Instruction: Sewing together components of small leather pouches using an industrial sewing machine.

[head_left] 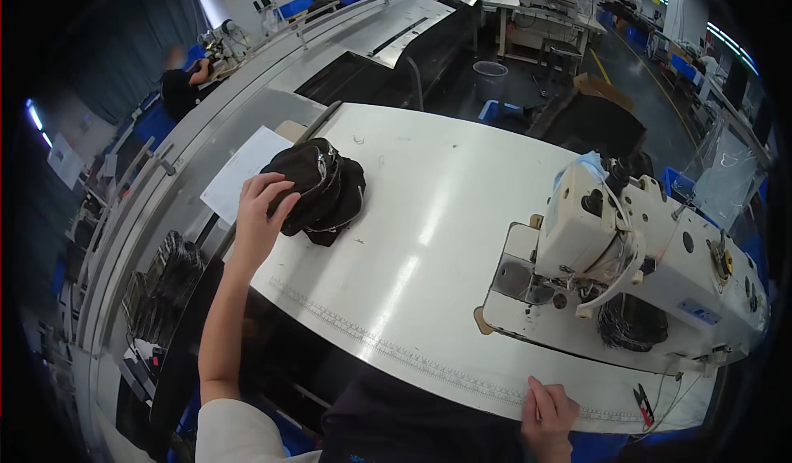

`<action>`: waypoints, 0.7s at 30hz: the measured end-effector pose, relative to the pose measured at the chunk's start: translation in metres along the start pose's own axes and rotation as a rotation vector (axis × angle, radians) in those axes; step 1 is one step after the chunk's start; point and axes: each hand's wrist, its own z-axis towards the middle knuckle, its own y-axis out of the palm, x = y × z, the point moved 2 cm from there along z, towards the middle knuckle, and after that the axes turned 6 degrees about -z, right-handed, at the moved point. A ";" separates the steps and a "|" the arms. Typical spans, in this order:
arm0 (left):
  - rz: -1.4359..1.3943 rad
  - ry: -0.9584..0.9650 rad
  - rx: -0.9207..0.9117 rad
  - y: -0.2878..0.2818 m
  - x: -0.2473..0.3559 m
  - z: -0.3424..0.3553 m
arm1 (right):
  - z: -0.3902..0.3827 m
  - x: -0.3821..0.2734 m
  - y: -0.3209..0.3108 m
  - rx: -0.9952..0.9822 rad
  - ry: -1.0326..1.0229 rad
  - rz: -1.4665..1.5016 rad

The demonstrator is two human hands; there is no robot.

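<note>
Sleeve [239, 430] nearest, bench [445, 216] beyond

A sewing machine [660, 257] is carried at the bench's right. Dark cloth [301, 184] is stacked at the left, touched by the left hand [262, 211]; its fingers are parted narrowly, any pinch unclear. At the near edge, the right hand [549, 413] is loosely curled, its hold hidden. Snips [644, 405] are laid farther right.

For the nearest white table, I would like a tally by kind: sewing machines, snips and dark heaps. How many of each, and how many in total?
Sewing machine: 1
Snips: 1
Dark heaps: 2 (left heap, right heap)
Total: 4
</note>
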 end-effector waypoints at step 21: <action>-0.210 0.070 0.200 -0.028 0.063 0.058 | 0.008 -0.019 0.014 -0.088 0.058 0.186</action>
